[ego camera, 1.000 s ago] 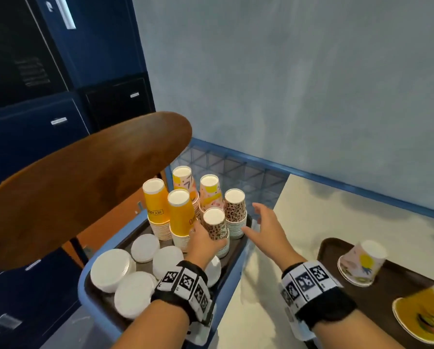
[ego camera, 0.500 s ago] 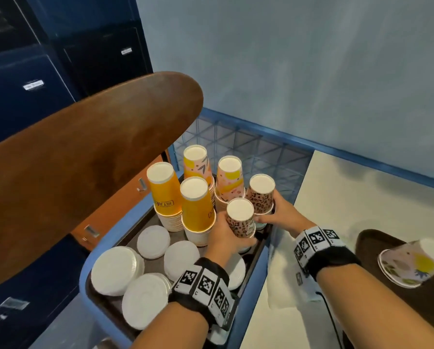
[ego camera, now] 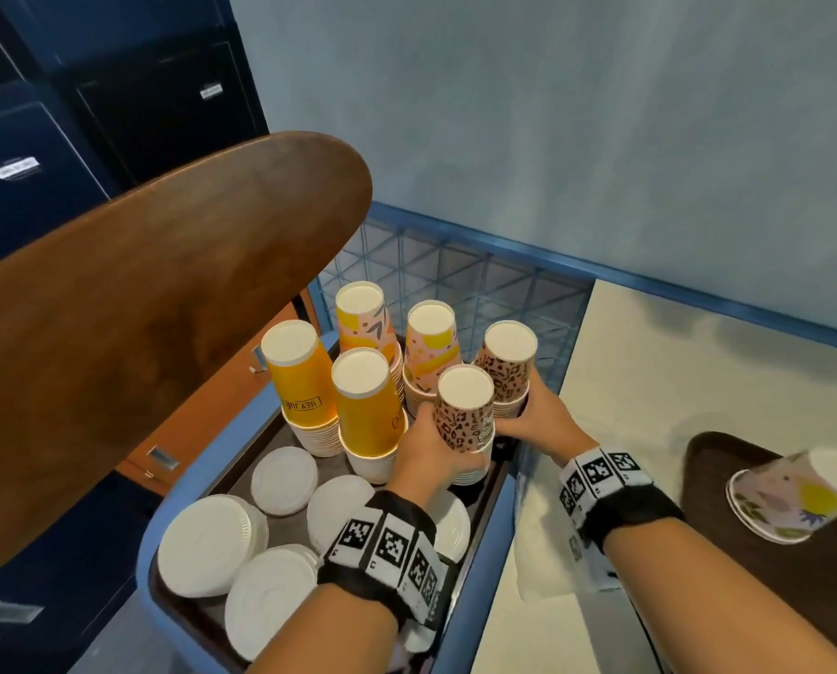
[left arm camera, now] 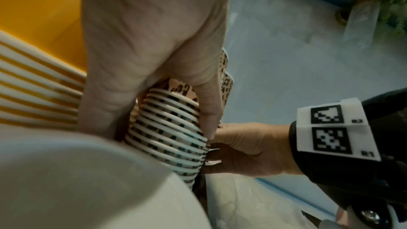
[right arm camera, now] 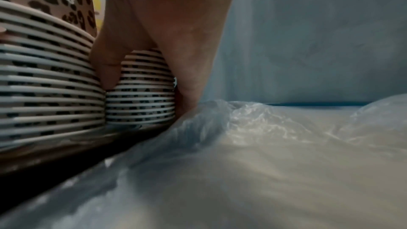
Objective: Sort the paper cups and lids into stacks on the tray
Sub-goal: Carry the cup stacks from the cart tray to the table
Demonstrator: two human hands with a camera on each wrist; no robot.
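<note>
Gripping near leopard cup stack [ego camera: 462, 420] at its ribbed rims, my left hand [ego camera: 426, 454] is curling round | right hand [ego camera: 538, 420] is clasping far leopard stack [ego camera: 506, 367] likewise | both are standing inverted on the tray [ego camera: 241, 459]; light, thin paper, I am judging it crushable.

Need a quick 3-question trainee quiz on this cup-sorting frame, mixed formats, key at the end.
1. True or false: the left hand grips the near leopard-print stack.
2. How many upside-down cup stacks stand on the tray? A) four B) six C) eight
3. Fill in: the right hand holds the far ______-print stack.

Key: 1 true; 2 B; 3 leopard.
</note>
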